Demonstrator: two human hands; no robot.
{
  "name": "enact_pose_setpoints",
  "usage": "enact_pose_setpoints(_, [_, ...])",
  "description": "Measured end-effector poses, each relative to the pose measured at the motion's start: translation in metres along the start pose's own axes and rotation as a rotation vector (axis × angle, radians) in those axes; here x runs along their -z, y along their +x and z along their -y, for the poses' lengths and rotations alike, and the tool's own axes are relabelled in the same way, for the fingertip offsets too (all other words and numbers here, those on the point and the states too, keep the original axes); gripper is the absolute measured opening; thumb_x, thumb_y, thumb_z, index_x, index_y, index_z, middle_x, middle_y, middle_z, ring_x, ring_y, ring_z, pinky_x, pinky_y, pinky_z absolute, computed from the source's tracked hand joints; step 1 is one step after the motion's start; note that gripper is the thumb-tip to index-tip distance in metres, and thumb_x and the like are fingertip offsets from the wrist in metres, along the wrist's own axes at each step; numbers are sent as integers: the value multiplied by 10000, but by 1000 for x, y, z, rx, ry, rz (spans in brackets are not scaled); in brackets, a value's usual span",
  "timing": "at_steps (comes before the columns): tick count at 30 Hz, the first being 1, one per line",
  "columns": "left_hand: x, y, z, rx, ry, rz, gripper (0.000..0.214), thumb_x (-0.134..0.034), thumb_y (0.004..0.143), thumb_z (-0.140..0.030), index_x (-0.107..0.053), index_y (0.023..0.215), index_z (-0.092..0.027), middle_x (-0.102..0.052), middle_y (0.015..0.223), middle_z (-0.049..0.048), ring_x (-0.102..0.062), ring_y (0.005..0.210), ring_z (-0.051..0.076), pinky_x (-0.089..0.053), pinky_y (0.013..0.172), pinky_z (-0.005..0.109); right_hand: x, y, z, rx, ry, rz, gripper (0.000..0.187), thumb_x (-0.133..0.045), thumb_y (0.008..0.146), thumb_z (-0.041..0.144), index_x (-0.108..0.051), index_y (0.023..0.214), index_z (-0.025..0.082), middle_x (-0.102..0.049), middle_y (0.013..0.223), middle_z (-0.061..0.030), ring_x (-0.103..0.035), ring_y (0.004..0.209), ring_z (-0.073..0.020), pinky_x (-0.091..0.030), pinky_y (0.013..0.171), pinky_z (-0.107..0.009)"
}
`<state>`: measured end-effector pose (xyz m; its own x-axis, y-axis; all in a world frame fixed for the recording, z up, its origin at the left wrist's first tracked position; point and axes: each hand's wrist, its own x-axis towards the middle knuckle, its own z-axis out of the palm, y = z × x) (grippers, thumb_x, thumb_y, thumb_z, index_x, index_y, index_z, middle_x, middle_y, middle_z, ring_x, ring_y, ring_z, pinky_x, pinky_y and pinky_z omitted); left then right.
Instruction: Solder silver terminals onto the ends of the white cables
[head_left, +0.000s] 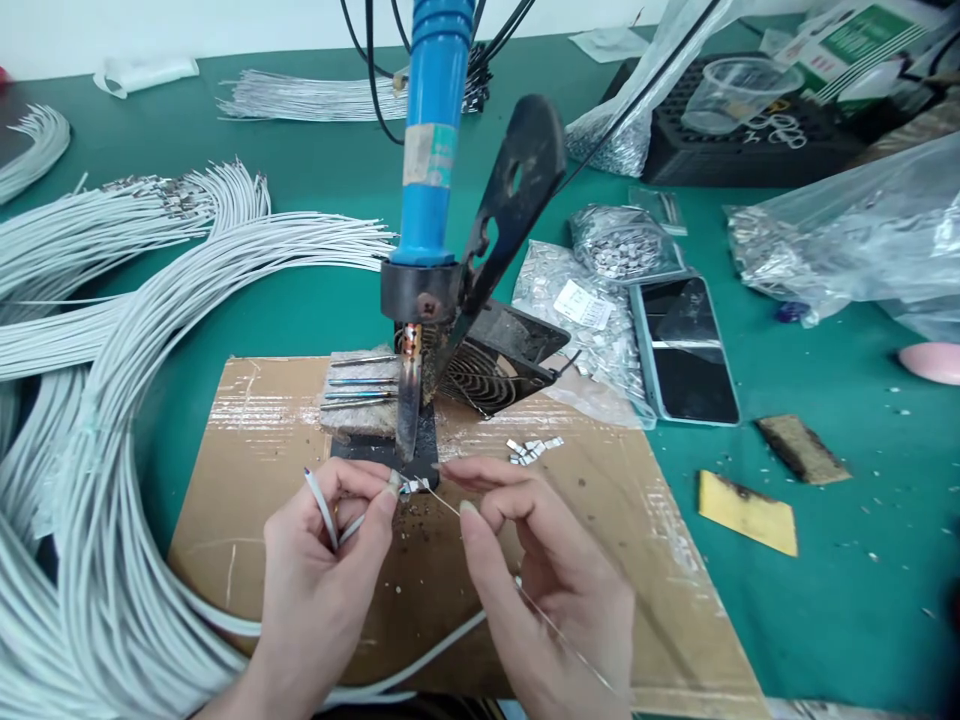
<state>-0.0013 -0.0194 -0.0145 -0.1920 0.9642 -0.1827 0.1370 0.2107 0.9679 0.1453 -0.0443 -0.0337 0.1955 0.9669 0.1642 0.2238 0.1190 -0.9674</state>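
From the left, the left hand (pixel 319 570) pinches a white wire (pixel 324 508). Its metal terminal (pixel 415 486) sits just past the fingertips, beneath the soldering iron (pixel 409 400). The right hand (pixel 544 575) pinches a thin solder strand (pixel 444 501) that reaches the terminal. This looks like the soldering step, and the next move calls for steady contact with the iron.

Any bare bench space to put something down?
Bare: green mat right of the cardboard, below the yellow pad; also mat between the wire bundles and soldering iron. Crowded: bags and phone upper right; left hand pinching a wire, right hand holding solder, at the iron tip.
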Motion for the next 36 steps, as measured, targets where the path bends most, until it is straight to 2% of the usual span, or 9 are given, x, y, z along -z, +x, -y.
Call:
enact_pose_setpoints(2, [-2,3,-4,-12,12,-14,126,-750,811,-223,-712,699,-182,-756,764,20,-553,515,69,-432,453,133,-3,-1,1,-38,33,9,189,-591,989,129,-567,843,248,-760,1180,-12,-719,1149,-173,-537,966,-285])
enact_pose_setpoints(8, [-6,7,-15,-68,67,-70,118,-730,772,-226,-708,663,-186,-771,719,18,-538,435,63,-426,387,128,-13,-4,9,-121,51,-48,201,-587,971,156,-548,804,261,-803,1129,3,-766,1102,-177,-554,952,-294])
enact_pose_setpoints(12, [-7,8,-16,-98,76,-96,123,-732,768,-223,-709,651,-192,-776,704,11,-550,442,64,-435,395,119,-15,-1,11,-109,52,-69,204,-592,967,144,-557,806,265,-804,1134,31,-771,1082,-149,-550,952,-264])
enact_pose_setpoints(16, [-7,9,-15,-90,63,-97,103,-734,771,-207,-721,670,-194,-792,713,14,-588,466,77,-464,420,121,-15,-1,10,-91,50,-73,198,-608,957,133,-569,810,260,-812,1129,19,-780,1070,-152,-558,949,-258])
enact_pose_setpoints(22, [-7,9,-14,-113,60,-89,107,-738,774,-192,-728,668,-199,-784,698,2,-552,444,65,-433,405,117,-16,0,9,-82,48,-94,202,-614,953,133,-571,801,260,-815,1121,33,-785,1050,-137,-559,937,-229])
enact_pose_setpoints(27, [-6,8,-14,-123,36,-93,105,-763,771,-208,-737,669,-203,-788,713,8,-567,455,71,-445,412,122,-11,1,7,-37,38,-17,208,-632,941,98,-584,826,264,-811,1139,45,-782,1087,-133,-569,940,-209])
enact_pose_setpoints(36, [-5,8,-14,-96,6,-86,116,-785,779,-230,-733,679,-202,-796,720,27,-615,482,90,-478,435,128,-15,-2,13,-89,68,-87,220,-588,964,126,-554,796,263,-807,1135,56,-782,1060,-126,-561,943,-221])
